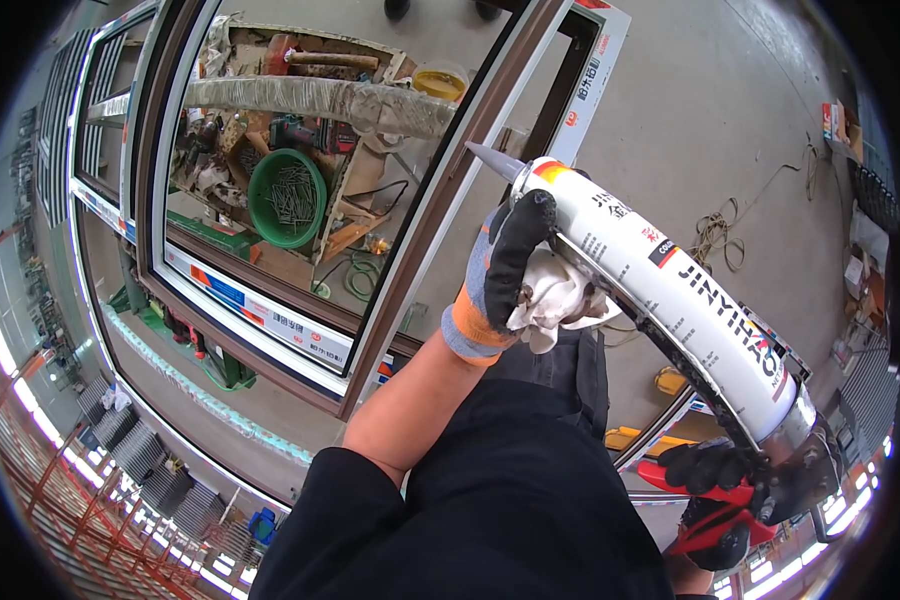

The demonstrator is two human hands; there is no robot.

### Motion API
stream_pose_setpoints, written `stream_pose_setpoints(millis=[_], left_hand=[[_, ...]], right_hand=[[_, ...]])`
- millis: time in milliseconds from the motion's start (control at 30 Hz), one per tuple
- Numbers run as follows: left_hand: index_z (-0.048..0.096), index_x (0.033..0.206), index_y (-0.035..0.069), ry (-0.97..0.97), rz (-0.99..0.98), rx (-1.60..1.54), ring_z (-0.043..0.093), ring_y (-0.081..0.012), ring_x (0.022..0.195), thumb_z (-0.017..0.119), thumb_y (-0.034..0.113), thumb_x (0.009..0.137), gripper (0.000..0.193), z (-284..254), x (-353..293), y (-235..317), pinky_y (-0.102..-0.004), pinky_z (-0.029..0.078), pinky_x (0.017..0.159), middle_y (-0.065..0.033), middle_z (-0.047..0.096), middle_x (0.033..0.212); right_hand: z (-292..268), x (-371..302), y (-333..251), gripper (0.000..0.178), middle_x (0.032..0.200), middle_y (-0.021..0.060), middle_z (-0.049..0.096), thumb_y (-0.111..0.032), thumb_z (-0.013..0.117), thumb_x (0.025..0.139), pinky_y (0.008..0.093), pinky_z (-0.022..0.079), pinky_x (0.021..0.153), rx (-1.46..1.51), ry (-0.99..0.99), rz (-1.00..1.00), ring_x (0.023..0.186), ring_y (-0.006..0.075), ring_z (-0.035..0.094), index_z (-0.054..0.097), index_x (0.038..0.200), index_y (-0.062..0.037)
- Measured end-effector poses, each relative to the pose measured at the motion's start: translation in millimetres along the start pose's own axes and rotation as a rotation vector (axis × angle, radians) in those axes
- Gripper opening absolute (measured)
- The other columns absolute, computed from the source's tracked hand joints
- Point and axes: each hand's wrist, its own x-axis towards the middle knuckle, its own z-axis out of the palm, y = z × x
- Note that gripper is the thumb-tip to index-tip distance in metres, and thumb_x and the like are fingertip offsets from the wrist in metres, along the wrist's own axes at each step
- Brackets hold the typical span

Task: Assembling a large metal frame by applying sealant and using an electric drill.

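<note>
A caulking gun (642, 322) loaded with a white sealant tube (660, 270) slants across the right side. Its grey nozzle (497, 163) points up-left at the brown edge of a window frame (452, 190); whether the tip touches cannot be told. My left hand (510, 260), in a black, grey and orange glove, is closed under the tube's front end, with a crumpled white cloth (555, 295) pressed in its grip. Low on the right, my right hand (715, 495), in a black glove, is wrapped round the gun's red handle (710, 525).
Through the glazed frame show a green bowl of screws (288, 198), a power drill (305, 132) and a plastic-wrapped bar (320, 98). More frames stand at the left. Loose cable (718, 235) lies on the grey floor, and cartons (842, 130) are at the far right.
</note>
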Motion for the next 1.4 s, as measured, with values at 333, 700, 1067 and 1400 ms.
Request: stream_pose_setpoints(millis=[333,700,1067,1400], left_hand=[[0.049,0.134,0.007,-0.110,0.430,0.263,0.059,-0.0356,0.112,0.069,0.006,0.085,0.052,-7,-8,-8,-0.0442,0.047,0.097,-0.0213,0.055,0.126],[0.050,0.131,0.001,0.084,-0.179,-0.433,0.060,-0.0353,0.110,0.068,0.006,0.086,0.049,2,-11,12,-0.0429,0.049,0.094,-0.0213,0.057,0.124],[0.051,0.130,0.002,0.045,-0.080,-0.310,0.061,-0.0333,0.109,0.064,0.008,0.089,0.044,-2,-26,14,-0.0418,0.049,0.094,-0.0195,0.057,0.126],[0.051,0.129,0.001,0.045,-0.167,-0.474,0.061,-0.0331,0.107,0.065,0.009,0.088,0.044,-2,-31,21,-0.0424,0.049,0.093,-0.0191,0.058,0.122]], right_hand=[[-2,-3,1,0.053,0.088,0.0113,0.053,-0.044,0.073,0.071,0.0502,0.046,0.075,-0.002,0.015,-0.002,0.078,0.0304,0.057,0.045,0.100,-0.0082],[-3,-7,3,0.054,0.089,0.0118,0.054,-0.044,0.073,0.072,0.0503,0.046,0.075,-0.003,0.026,-0.007,0.078,0.0307,0.057,0.045,0.100,-0.0078],[-3,-14,8,0.054,0.089,0.0122,0.054,-0.043,0.073,0.072,0.0504,0.046,0.075,-0.003,0.036,-0.011,0.079,0.0310,0.058,0.045,0.101,-0.0075],[-2,-20,12,0.054,0.090,0.0126,0.054,-0.043,0.073,0.072,0.0504,0.047,0.075,0.001,0.033,-0.015,0.079,0.0313,0.058,0.045,0.102,-0.0072]])
